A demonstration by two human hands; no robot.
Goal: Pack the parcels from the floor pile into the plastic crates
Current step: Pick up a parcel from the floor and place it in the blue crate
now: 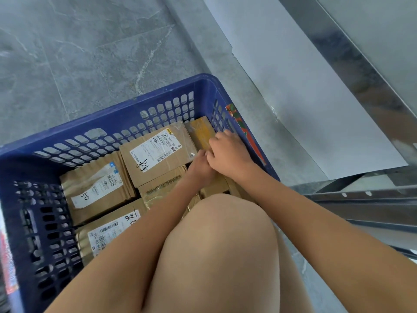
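Note:
A blue plastic crate point(126, 114) with latticed walls stands on the floor below me and holds several brown cardboard parcels. A labelled parcel point(155, 152) lies in the middle, and a taped parcel point(199, 129) stands in the far right corner. My right hand point(228, 152) lies on the taped parcel with its fingers curled over the parcel's near edge, beside the crate's right wall. My left hand point(199, 164) touches the same spot, its fingers curled at the gap between the two parcels. Another labelled parcel point(97, 188) lies at the left.
My bare knee point(216, 240) covers the crate's near right part. A white board point(304, 86) leans at the right next to a metal shelf frame point(361, 199). Grey marble floor point(79, 53) stretches beyond the crate. A red printed object point(6, 263) shows at the left edge.

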